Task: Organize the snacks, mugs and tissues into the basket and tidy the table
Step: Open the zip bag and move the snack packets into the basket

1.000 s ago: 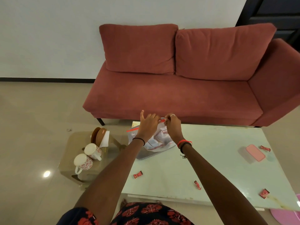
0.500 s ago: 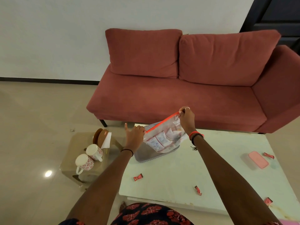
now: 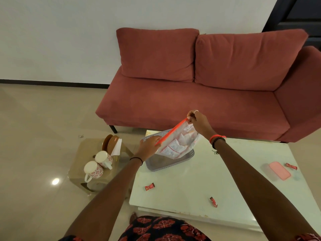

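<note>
A clear zip bag with a red seal strip holds several small tissue packs and hangs over the grey plastic basket at the white table's far left corner. My right hand pinches the bag's upper right corner. My left hand holds its lower left corner at the seal. Red snack wrappers lie on the table: one near the left edge, one in front, one at the right. Two white floral mugs stand on the low side table.
A pink-lidded box sits on the white table at the right. The glass side table also carries brown plates and a white napkin. A red sofa stands just behind the table.
The bag has been lifted and stretched out diagonally; my right hand rose up and right, and my left hand moved left, then came back onto the bag's lower corner.
</note>
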The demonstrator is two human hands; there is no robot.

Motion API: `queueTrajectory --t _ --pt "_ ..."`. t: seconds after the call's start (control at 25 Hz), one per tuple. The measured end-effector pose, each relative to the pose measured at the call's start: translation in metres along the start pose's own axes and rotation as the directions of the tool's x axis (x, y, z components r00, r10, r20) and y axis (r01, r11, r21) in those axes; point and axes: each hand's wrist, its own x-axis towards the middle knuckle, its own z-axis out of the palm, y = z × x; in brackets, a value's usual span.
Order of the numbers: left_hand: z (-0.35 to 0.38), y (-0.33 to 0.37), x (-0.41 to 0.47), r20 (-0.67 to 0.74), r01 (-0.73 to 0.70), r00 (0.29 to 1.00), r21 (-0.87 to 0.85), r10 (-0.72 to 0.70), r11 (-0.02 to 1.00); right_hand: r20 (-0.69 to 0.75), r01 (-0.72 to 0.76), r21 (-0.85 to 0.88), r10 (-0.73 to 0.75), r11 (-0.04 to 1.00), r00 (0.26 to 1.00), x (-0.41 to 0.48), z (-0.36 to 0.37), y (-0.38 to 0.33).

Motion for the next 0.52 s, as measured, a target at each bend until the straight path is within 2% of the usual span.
queueTrajectory --t 0.12,0.28,0.36,0.44,0.48,0.52 --pt "0.0 0.025 0.012 -0.006 -0.054 0.999 -0.162 0.054 0.985 0.098 0.042 -0.008 -0.041 0.999 0.994 0.003 -0.003 -0.008" --pt "0.002 0.036 0.024 -0.014 -0.024 1.0 -0.267 0.021 0.963 0.127 0.019 -0.014 -0.017 1.0 0.992 0.008 -0.01 -0.019" --pt "0.004 0.038 0.026 -0.032 0.0 0.999 -0.331 -0.011 0.944 0.028 -0.092 0.118 0.09 0.989 0.996 0.009 -0.009 -0.022" --pt "0.01 0.038 0.027 -0.036 0.073 0.995 -0.427 -0.098 0.901 -0.085 -0.24 0.214 0.263 0.947 0.961 0.002 0.001 -0.02" --pt "0.014 0.039 0.026 -0.028 0.118 0.988 -0.483 -0.15 0.868 -0.074 -0.306 0.149 0.319 0.94 0.945 -0.006 0.011 -0.015" --pt "0.019 0.039 0.025 -0.013 0.16 0.98 -0.535 -0.197 0.83 0.024 -0.36 0.095 0.359 0.928 0.933 -0.017 0.022 -0.011"
